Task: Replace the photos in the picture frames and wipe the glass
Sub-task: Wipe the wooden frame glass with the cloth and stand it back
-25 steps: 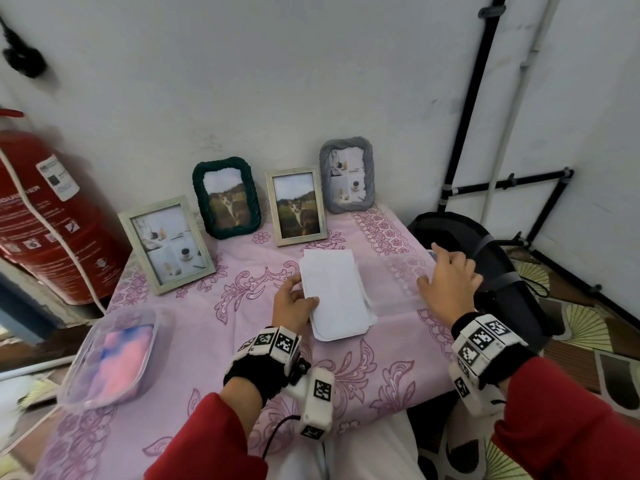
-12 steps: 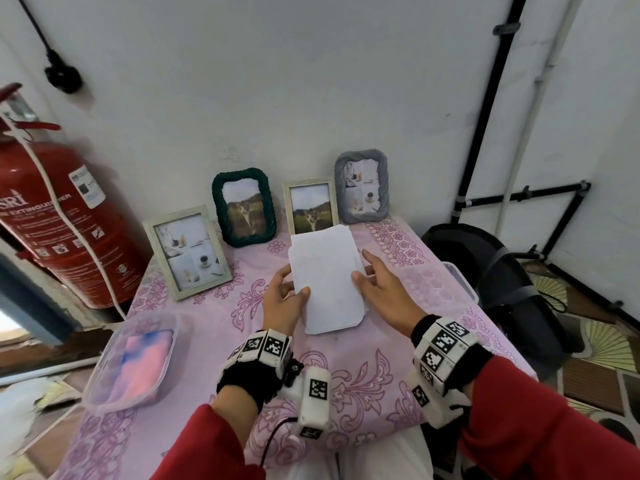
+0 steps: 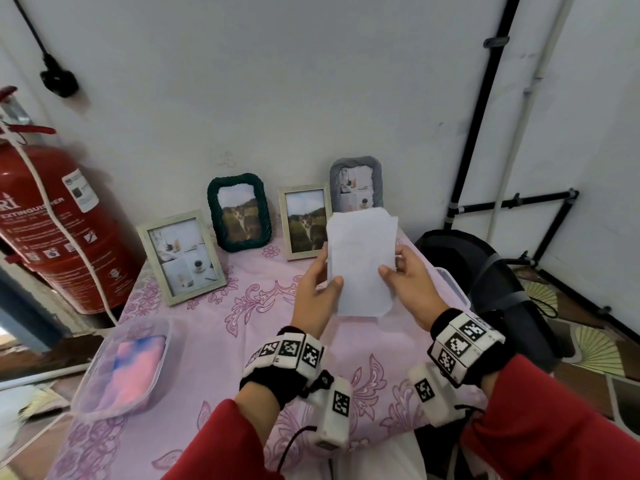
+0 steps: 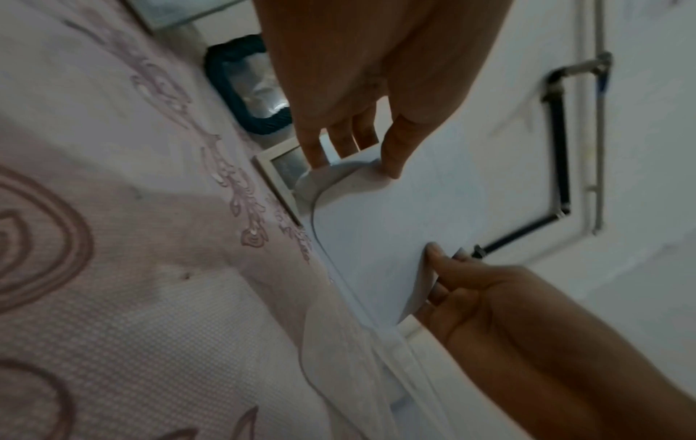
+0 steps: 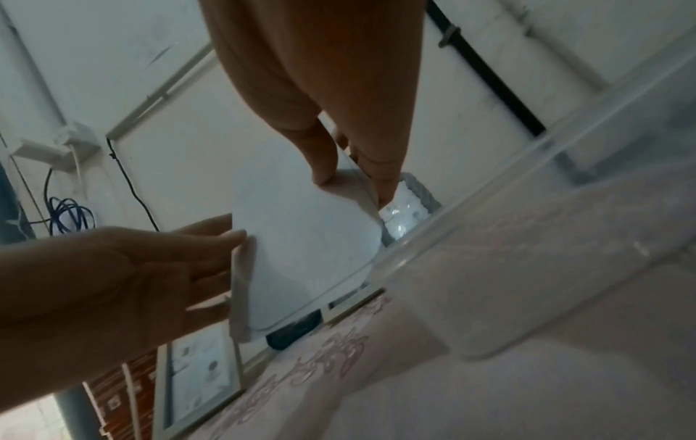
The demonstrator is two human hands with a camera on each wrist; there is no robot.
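Red sleeves are reaching in from the near edge, with tagged bands on both wrists. Beneath them a pink floral cloth is covering the worktop (image 3: 214,344). At the near left a clear plastic lidded box (image 3: 124,368) with pink and blue stuff inside is sitting on the cloth.

Above the middle of the worktop, both hands are holding up a white rectangular stack of paper sheets with rounded corners (image 3: 362,263), blank side facing the person. The left hand (image 3: 317,292) is pinching its left edge, thumb on the near face and fingers behind. The right hand (image 3: 410,289) is pinching the right edge the same way. The stack is clear of the cloth and tilted slightly.

Along the far edge four frames are standing against the white wall. A pale wooden frame holding a collage of cups (image 3: 181,256) is leaning at the left. A dark green rope-edged frame with a cat photo (image 3: 239,212) is standing next to it. A second pale wooden frame with a cat photo (image 3: 304,221) comes next. Behind the sheets a grey rope-edged frame (image 3: 356,180) is partly hidden. A red fire extinguisher (image 3: 59,223) is standing at the far left.
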